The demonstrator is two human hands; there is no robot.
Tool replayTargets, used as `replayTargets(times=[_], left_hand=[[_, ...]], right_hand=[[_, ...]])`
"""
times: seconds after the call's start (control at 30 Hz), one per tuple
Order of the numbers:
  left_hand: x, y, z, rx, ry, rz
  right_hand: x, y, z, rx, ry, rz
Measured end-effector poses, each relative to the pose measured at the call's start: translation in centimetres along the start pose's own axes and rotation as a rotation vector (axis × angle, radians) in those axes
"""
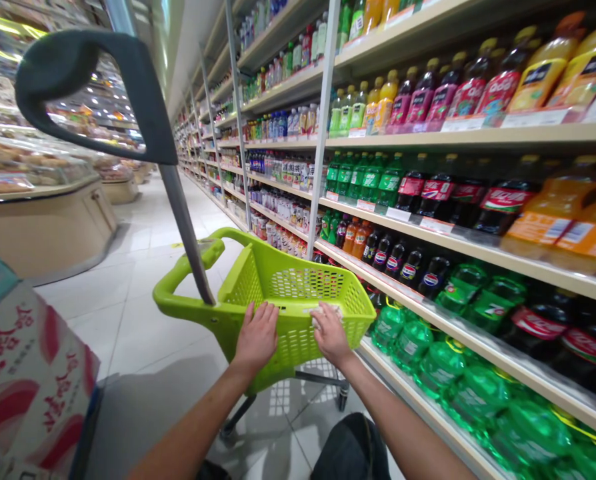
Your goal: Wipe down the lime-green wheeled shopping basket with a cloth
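A lime-green plastic shopping cart (298,347) stands in front of me, with perforated walls and a dark grey handle (161,100) on a tilted metal pole. My left hand (258,332) is closed over the near rim of its basket, fingers curled inward. Farther right along the same rim, my right hand (331,337) presses a crumpled white tissue (334,311) under its fingers. The tissue shows partly beyond the fingertips; the rest is hidden by the hand.
Shelves of drink bottles (388,180) run along the right, close to the cart's far end. Big green soda bottles (458,367) fill the bottom shelf. White-and-red boxes (28,387) are stacked at the left. Behind them is a display counter (58,227) beside the tiled aisle (148,207).
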State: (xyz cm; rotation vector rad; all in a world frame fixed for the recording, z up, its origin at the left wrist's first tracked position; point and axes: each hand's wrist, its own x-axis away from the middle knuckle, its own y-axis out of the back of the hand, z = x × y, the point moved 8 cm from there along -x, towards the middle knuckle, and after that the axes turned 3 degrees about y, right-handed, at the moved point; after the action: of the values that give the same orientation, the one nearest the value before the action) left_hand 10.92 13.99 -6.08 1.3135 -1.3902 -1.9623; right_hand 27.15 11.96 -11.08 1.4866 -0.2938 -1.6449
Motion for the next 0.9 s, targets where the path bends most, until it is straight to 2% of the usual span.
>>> replayTargets(times=[0.07,0.2,0.27,0.3,0.37,0.47,0.53,0.57,0.63,0.77,0.83,0.9], left_hand=[[0.1,0.0,0.1,-0.006,-0.01,0.008],[0.1,-0.1,0.1,0.005,-0.007,0.026],[0.1,-0.1,0.0,0.015,0.002,0.036],[0.0,-0.2,-0.1,0.018,0.006,0.037],[-0.1,-0.2,-0.2,0.021,0.013,0.035],[-0.1,-0.2,-0.2,0.018,0.013,0.028],[-0.1,-0.3,-0.2,0.009,0.003,0.032],[-0.1,-0.3,-0.2,0.005,-0.003,0.037],[0.0,-0.4,-0.2,-0.001,-0.011,0.047],[0.1,-0.3,-0.3,0.005,-0.007,0.047],[0.0,-0.3,-0.3,0.006,-0.001,0.044],[0.0,-0.3,-0.4,0.006,-0.001,0.045]], right_hand=[[0.5,1.0,-1.3,0.023,0.003,0.021],[2.8,5.5,-8.8,0.1,-0.156,-0.039],[3.7,6.8,-11.0,0.118,-0.252,-0.107],[3.9,6.9,-11.2,0.124,-0.284,-0.137],[3.5,5.7,-9.5,0.124,-0.29,-0.17],[1.9,2.4,-4.6,0.068,-0.146,-0.123],[1.1,1.2,-2.7,0.014,-0.046,-0.065],[1.1,1.3,-2.8,-0.003,-0.031,-0.04],[1.7,2.6,-4.9,-0.006,-0.092,-0.023],[4.0,7.6,-10.9,0.045,-0.397,-0.15],[4.2,9.1,-11.5,0.004,-0.493,-0.197],[3.3,9.2,-10.7,-0.094,-0.538,-0.174]])
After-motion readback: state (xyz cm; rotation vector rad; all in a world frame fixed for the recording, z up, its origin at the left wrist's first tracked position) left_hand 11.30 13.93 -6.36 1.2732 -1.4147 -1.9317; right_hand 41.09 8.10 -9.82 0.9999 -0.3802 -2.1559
